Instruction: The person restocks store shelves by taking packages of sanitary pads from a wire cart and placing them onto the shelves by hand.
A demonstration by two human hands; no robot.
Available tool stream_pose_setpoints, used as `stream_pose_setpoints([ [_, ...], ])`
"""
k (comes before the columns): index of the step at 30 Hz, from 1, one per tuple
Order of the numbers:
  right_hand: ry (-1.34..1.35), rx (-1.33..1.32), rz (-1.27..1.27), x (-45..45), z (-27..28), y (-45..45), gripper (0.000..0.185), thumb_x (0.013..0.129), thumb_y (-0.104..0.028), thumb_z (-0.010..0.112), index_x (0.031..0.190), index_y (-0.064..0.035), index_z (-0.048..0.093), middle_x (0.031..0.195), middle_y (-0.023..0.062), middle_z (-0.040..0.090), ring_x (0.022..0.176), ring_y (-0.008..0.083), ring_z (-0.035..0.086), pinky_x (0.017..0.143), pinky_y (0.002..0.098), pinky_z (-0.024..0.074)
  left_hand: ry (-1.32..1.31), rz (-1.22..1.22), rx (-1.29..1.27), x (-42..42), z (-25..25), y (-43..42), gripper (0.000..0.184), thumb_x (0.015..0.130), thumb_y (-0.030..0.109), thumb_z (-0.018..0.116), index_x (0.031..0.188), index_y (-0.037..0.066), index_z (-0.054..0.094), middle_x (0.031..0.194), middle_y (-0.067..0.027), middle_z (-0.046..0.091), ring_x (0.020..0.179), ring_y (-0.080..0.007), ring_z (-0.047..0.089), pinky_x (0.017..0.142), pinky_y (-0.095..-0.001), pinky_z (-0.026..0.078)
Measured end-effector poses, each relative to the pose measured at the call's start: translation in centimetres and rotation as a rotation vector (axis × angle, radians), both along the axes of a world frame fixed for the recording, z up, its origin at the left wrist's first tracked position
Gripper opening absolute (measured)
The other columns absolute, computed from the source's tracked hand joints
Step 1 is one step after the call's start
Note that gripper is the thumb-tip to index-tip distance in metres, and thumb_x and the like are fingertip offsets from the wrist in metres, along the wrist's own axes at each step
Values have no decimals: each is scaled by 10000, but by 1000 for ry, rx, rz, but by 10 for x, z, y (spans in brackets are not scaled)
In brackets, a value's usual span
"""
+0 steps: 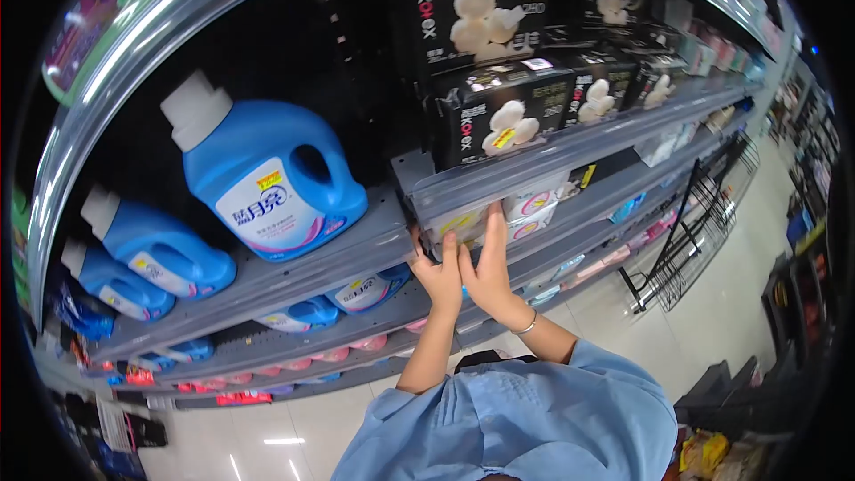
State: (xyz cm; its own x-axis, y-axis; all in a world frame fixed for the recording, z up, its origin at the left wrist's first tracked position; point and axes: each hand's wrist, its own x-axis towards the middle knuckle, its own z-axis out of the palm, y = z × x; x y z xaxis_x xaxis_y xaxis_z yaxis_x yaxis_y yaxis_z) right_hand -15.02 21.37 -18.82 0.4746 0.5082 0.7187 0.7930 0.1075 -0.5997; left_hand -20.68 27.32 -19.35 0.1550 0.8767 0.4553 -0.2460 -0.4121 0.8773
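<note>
Both my hands reach up to the shelf just below the black boxes. My left hand [438, 281] is at the near end of a white pack [466, 220] with yellow print, its fingers apart. Beside it, my right hand [489, 276] rests against the same pack with its fingers stretched upward. The two hands nearly touch at the thumbs. More white packs with pink rings [534, 205] stand to the right of my right hand. The shelf lip above partly covers the packs.
Black Kotex boxes [512, 125] are stacked on the shelf above. To the left stand a large blue detergent bottle [267, 174] and smaller blue bottles [174, 254]. A black wire rack [704, 227] juts out at the right over the tiled floor [623, 343].
</note>
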Motion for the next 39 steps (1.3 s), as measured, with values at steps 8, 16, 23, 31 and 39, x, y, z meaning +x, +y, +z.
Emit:
stream_pose_setpoints([
  [8,-24,-38,-168,-15,-4,1,848,800,-48,610,1448,49,72,1455,285,193,1321,461,224,1090,498,204,11,-138,21,-10,-16,10,595,906,160,628,1343,-81,304,1361,-203,352,1260,-261,364,1065,-378,276],
  [16,81,3,-218,-48,-8,-17,731,795,-42,605,1418,9,226,1436,249,210,1337,430,238,1094,463,245,-52,-348,-21,-20,-31,13,609,944,150,560,1386,-82,211,1405,-227,331,1286,-262,356,1070,-371,276],
  [23,239,-167,-311,-86,-79,-85,583,774,-23,612,1320,-47,410,1396,208,272,1257,373,363,1040,435,337,36,-266,-10,-18,-42,11,547,963,233,538,1338,-82,292,1349,-215,322,1240,-277,378,1050,-374,300],
  [31,391,-389,-545,-127,-137,-174,463,748,-50,629,1195,-80,513,1340,207,337,1174,349,434,979,437,410,-130,-201,-233,0,-24,-10,510,952,258,560,1235,-110,350,1213,-255,361,1151,-312,415,973,-416,380],
  [39,426,-367,-344,-117,-135,-167,446,779,-72,634,1207,-96,510,1341,187,336,1179,336,433,1003,418,392,-110,-161,-316,8,-12,-19,580,969,312,518,1296,-114,300,1282,-258,330,1186,-302,408,1015,-410,368],
])
